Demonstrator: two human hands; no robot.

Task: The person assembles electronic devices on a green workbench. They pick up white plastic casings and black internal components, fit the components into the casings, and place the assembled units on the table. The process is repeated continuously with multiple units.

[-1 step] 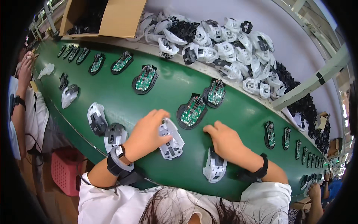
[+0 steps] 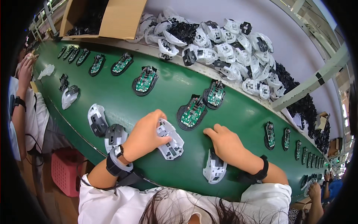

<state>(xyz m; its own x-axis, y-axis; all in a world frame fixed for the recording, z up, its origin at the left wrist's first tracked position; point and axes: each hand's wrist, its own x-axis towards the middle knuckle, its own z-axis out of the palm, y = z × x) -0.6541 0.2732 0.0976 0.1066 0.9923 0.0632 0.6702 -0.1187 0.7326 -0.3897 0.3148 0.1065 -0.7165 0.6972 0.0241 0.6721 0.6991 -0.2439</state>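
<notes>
My left hand [image 2: 148, 130] grips a white computer mouse top shell [image 2: 172, 143], thumb over its rim, with the ribbed inside facing up. My right hand [image 2: 225, 142] hovers to the right, fingers curled together; whatever they may hold is too hidden to make out. Just below that hand lies another white-and-black mouse shell [image 2: 215, 168], partly covered by it. Beyond my hands, a mouse base with a green circuit board [image 2: 191, 114] rests on the green bench, touching a second such base [image 2: 215, 94]. Two grey-and-white shells [image 2: 97, 119] lie left of my left wrist.
Several mouse bases [image 2: 144, 81] line the far side of the green bench [image 2: 160, 100]. White shells [image 2: 225, 50] and black parts are heaped on the ledge behind, beside a cardboard box [image 2: 123, 18]. A slanted metal post [image 2: 313, 80] stands right. Co-workers' hands [image 2: 26, 69] show at both sides.
</notes>
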